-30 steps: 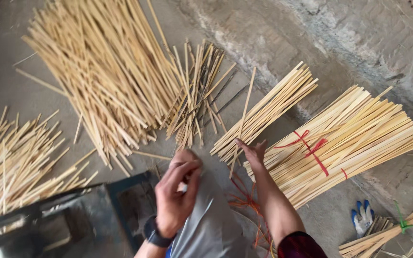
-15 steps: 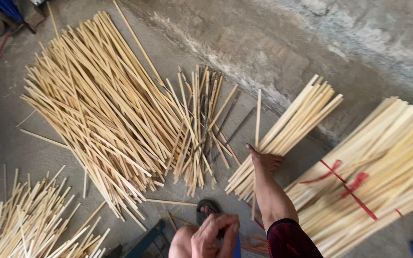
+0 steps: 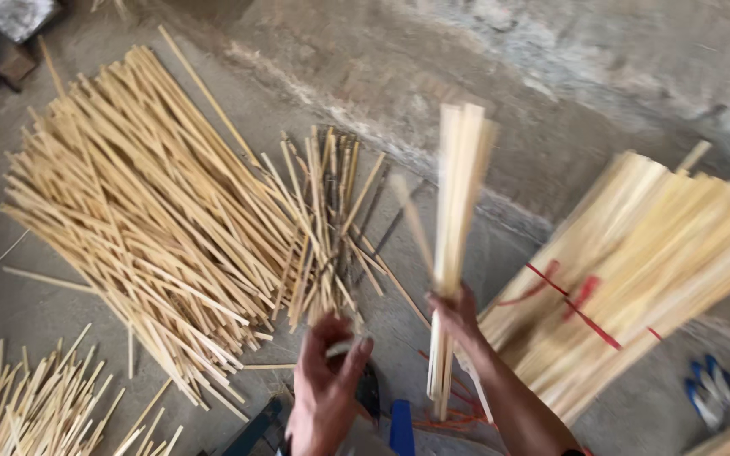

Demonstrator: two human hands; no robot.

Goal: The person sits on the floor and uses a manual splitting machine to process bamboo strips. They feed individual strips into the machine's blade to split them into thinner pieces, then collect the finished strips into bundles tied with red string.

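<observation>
While a small bunch of bamboo sticks [image 3: 458, 228] is held upright above the concrete floor [image 3: 483, 93], the work appears to be at the gathering step: loose strips are being collected into a handful. The bunch is grasped near its lower end by the right hand [image 3: 458, 319], whose grip is closed around the sticks; their upper ends are blurred. The left hand [image 3: 327, 384] is raised beside it with the fingers curled and nothing held, just apart from the bunch.

A large loose pile of strips [image 3: 145, 219] is spread over the floor to the left, and a smaller heap of darker, rougher strips [image 3: 331, 211] lies between that pile and the held bunch. To the right, a thick bundle tied with red cord [image 3: 644, 279] rests on the floor, near the right forearm. More loose sticks [image 3: 35, 409] are seen at the lower left, and a blue-and-white glove [image 3: 707, 393] lies at the lower right.

By judgement, the next move calls for the ends of the handful to be evened and steadied with the free hand, so that no strip slips from the grip.
</observation>
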